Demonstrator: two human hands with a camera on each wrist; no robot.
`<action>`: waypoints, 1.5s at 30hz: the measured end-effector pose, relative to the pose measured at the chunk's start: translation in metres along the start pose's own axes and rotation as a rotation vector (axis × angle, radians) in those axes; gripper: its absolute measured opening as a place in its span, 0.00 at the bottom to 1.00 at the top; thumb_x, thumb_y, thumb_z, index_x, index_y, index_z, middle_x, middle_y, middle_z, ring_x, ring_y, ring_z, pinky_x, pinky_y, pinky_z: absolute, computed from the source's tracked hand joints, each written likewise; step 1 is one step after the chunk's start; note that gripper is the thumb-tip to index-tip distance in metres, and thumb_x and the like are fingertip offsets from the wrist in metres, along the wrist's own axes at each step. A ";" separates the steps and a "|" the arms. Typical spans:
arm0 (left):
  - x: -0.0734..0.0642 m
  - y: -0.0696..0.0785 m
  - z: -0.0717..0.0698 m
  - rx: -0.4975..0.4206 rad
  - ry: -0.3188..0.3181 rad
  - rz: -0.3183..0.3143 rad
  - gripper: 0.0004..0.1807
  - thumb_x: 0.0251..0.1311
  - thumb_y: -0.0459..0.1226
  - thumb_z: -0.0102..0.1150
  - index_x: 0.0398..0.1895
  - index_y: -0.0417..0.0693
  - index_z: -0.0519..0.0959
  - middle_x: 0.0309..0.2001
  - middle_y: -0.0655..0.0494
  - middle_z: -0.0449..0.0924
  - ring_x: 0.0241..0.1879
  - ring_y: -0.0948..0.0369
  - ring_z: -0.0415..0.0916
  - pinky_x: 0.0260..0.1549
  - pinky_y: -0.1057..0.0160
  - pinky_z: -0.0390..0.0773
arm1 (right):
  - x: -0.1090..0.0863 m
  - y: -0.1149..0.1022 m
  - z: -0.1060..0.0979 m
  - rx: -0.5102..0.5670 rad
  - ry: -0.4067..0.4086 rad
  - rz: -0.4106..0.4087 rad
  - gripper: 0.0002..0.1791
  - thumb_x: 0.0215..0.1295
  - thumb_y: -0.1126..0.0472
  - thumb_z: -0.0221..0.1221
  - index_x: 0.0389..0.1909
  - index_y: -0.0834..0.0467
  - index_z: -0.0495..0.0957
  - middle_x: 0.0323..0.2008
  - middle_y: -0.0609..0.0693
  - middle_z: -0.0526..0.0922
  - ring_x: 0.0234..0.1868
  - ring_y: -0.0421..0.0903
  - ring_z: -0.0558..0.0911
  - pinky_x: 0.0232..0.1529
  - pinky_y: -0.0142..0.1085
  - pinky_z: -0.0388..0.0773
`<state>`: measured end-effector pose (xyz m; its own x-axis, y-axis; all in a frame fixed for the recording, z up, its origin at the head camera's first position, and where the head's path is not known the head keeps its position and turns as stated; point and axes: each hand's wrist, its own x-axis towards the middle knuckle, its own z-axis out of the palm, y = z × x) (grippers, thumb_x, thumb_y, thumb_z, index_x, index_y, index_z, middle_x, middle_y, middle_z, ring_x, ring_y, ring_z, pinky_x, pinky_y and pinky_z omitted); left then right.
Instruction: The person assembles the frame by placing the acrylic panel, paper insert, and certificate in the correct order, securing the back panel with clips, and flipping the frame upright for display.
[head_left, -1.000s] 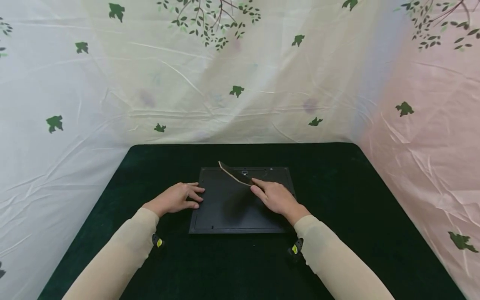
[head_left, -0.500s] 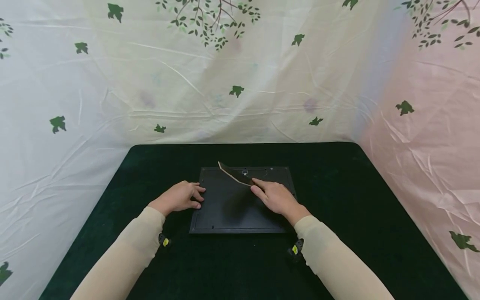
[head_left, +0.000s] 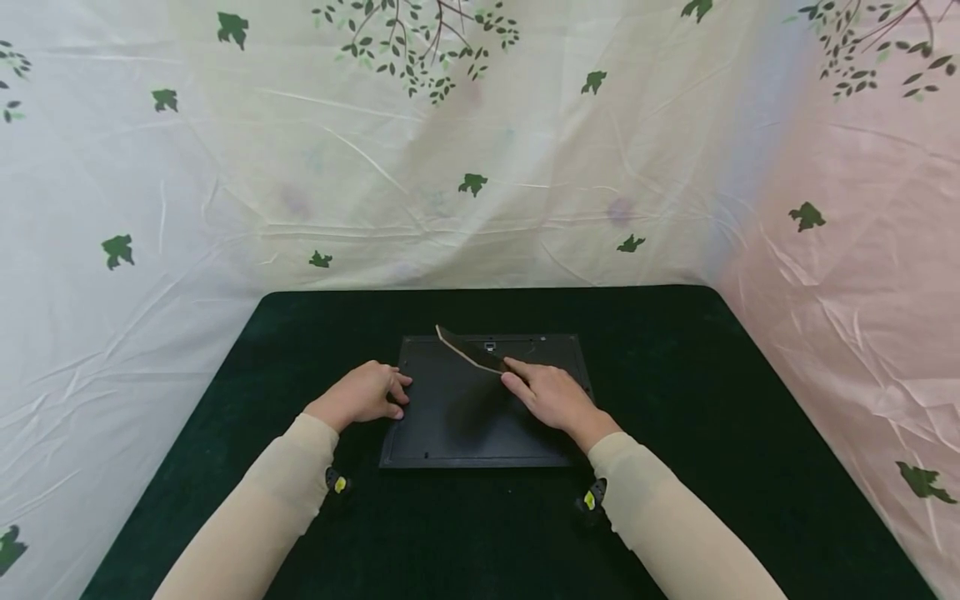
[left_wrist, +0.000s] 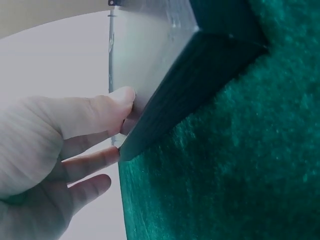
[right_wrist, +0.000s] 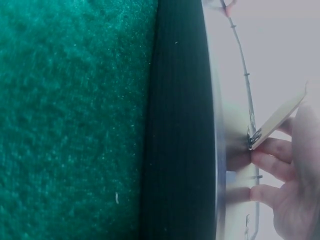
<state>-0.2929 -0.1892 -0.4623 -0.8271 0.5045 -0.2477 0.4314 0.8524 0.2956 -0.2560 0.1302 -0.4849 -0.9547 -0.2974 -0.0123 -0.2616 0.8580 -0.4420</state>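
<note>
A black picture frame [head_left: 442, 417] lies back side up on the dark green table. From its back rises a thin easel leg [head_left: 470, 348], tilted up toward the far left. My right hand [head_left: 553, 395] pinches this leg between thumb and fingers, with fingertips close to the back panel in the right wrist view. My left hand [head_left: 362, 393] rests on the frame's left edge, fingers bent. In the left wrist view its thumb [left_wrist: 112, 102] touches the back surface, and other fingertips lie at or beside the edge. Part of the leg is hidden behind the right hand.
The green cloth table [head_left: 675, 367] surrounds the frame on all sides. A pale curtain [head_left: 525, 233] with leaf prints hangs behind it and along both sides. Small fastening tabs and a metal hanger [head_left: 491, 345] sit on the frame's back.
My left forearm has shifted slightly right, and the left fingers have bent more at the frame's edge. The right hand, easel leg and frame stay nearly still.
</note>
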 end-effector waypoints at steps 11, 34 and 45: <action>-0.015 -0.020 0.005 -0.056 0.045 0.126 0.16 0.60 0.36 0.65 0.51 0.51 0.83 0.63 0.55 0.72 0.69 0.52 0.59 0.64 0.43 0.59 | 0.000 -0.003 0.006 -0.035 0.021 -0.044 0.42 0.65 0.25 0.32 0.71 0.46 0.62 0.68 0.46 0.67 0.67 0.47 0.68 0.65 0.48 0.64; -0.003 -0.027 0.003 -0.144 0.173 -0.006 0.20 0.67 0.37 0.55 0.62 0.44 0.74 0.61 0.47 0.74 0.61 0.51 0.70 0.57 0.46 0.70 | 0.006 -0.006 0.018 -0.528 0.034 -0.167 0.50 0.59 0.21 0.27 0.72 0.49 0.60 0.64 0.54 0.70 0.62 0.53 0.70 0.51 0.49 0.77; 0.015 -0.025 0.006 -0.094 0.164 -0.019 0.23 0.68 0.40 0.56 0.63 0.41 0.72 0.65 0.44 0.68 0.66 0.47 0.63 0.62 0.44 0.64 | 0.003 -0.010 0.022 -0.545 0.036 -0.163 0.48 0.59 0.21 0.36 0.71 0.49 0.63 0.64 0.56 0.68 0.62 0.56 0.69 0.49 0.56 0.76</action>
<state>-0.3137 -0.2025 -0.4791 -0.8855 0.4530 -0.1030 0.3861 0.8409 0.3792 -0.2533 0.1113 -0.5005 -0.8977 -0.4375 0.0525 -0.4319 0.8973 0.0915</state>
